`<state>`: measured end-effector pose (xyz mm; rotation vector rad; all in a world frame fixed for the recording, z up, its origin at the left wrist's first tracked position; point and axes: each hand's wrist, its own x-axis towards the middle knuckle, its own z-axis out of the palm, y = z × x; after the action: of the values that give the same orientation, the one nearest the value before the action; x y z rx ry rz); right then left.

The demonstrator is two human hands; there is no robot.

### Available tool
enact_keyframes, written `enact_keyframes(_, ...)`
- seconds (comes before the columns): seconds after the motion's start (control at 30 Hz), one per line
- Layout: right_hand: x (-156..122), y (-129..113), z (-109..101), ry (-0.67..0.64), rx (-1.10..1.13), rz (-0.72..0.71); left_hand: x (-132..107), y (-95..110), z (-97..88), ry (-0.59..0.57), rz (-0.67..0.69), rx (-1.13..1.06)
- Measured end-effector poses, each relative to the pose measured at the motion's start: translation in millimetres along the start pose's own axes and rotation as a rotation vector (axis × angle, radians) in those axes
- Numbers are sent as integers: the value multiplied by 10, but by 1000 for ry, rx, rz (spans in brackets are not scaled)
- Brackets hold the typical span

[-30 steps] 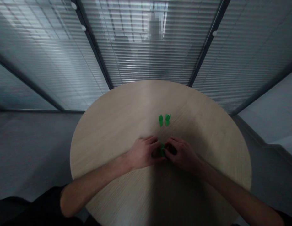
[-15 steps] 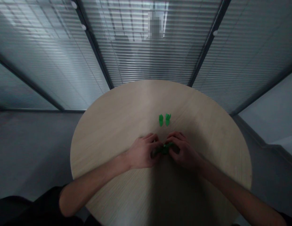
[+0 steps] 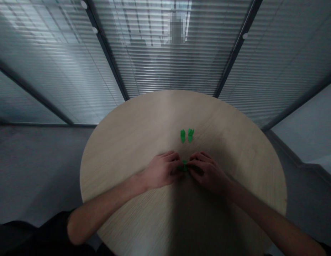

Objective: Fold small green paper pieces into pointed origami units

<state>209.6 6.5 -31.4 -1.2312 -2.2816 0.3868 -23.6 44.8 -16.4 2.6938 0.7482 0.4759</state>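
Between my hands, low over the tabletop, is a small green piece (image 3: 184,165), mostly covered by my fingers, so its exact kind does not show. My left hand (image 3: 165,170) pinches it from the left, fingers curled in. From the right, the thumb and fingertips of my right hand (image 3: 205,170) close on the same piece. Just beyond my hands lie two more small green pieces, side by side: a narrow one (image 3: 183,136) and, to its right, one with a little tip sticking out (image 3: 190,135).
The round wooden table (image 3: 122,142) fills the middle of the view, its far edge near a glass partition with blinds (image 3: 171,71). Grey floor (image 3: 42,160) shows at both sides. My forearms rest across the near half of the table.
My right hand's fingers have drawn together into a tighter pinch, and less of the green piece shows between my hands. The two pieces beyond stay put.
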Motion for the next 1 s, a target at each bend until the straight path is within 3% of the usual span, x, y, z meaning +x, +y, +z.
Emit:
enact_keyframes(0.27, -19, 36, 23, 37, -64, -99, -2, -40, 35, 2, 92, -26)
enact_keyframes(1.0, -55, 10, 53, 36, -199, -221, -26, -87, 90, -24, 82, -28)
